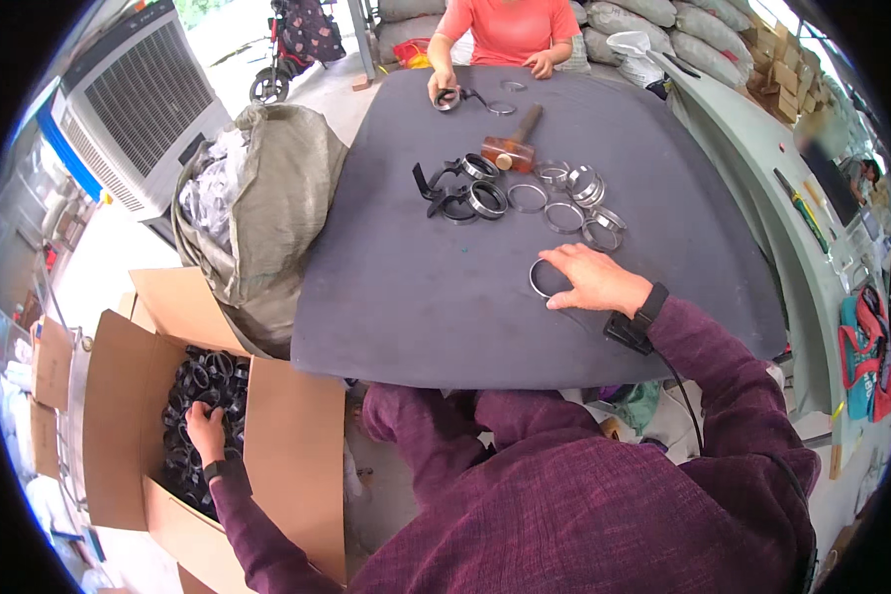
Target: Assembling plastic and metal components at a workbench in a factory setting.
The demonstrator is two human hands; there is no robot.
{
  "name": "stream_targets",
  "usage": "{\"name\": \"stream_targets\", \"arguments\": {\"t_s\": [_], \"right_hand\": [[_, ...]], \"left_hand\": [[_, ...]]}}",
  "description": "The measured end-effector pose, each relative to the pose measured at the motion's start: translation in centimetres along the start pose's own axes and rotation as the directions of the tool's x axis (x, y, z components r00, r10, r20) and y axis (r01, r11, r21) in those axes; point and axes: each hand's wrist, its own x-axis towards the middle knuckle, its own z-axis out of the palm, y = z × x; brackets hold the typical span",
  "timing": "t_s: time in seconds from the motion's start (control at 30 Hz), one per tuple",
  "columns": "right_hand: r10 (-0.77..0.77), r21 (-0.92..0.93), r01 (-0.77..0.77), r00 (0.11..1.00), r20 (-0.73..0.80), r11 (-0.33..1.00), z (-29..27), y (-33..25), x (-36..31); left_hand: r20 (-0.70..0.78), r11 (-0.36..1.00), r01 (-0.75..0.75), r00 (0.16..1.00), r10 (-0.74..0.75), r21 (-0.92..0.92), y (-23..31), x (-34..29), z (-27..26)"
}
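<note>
My right hand (599, 279) rests low on the grey table, thumb and fingers gripping a thin metal ring (535, 279) from its right side. My left hand (206, 434) reaches into a cardboard box (295, 436) filled with black ring-shaped parts (180, 396). Its fingers are curled among them, and what they pinch is too small to make out. Farther up the table lie several loose metal rings (564, 217) and a small group of black parts with metal rings (487, 199). Beside these is a mallet (510, 150) with a reddish-brown head.
Across the grey table (396, 297), a co-worker in a coral shirt (510, 35) holds a black ring part (446, 99). A large woven sack (287, 188) stands against the left edge, near an air cooler (144, 99). A pale ledge (752, 198) runs along the right.
</note>
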Motion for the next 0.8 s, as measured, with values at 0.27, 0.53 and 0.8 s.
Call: {"name": "stream_targets", "arguments": {"t_s": [0.27,0.53,0.8], "right_hand": [[-0.130,0.017,0.130,0.991,0.017,0.991,0.2,-0.4,-0.3],[-0.127,-0.128,0.126,0.992,0.001,0.984,1.0,-1.6,-1.1],[-0.014,-0.125,0.016,1.000,0.023,0.992,1.3,-2.4,-1.9]], "left_hand": [[0.463,0.574,0.211,0.820,0.336,-0.791,23.8,-5.2,-7.8],[0.753,0.411,0.702,0.275,0.597,-0.582,37.5,-8.3,-3.8],[0.760,0.798,0.267,0.562,0.327,-0.541,37.5,-9.6,-2.0]]}}
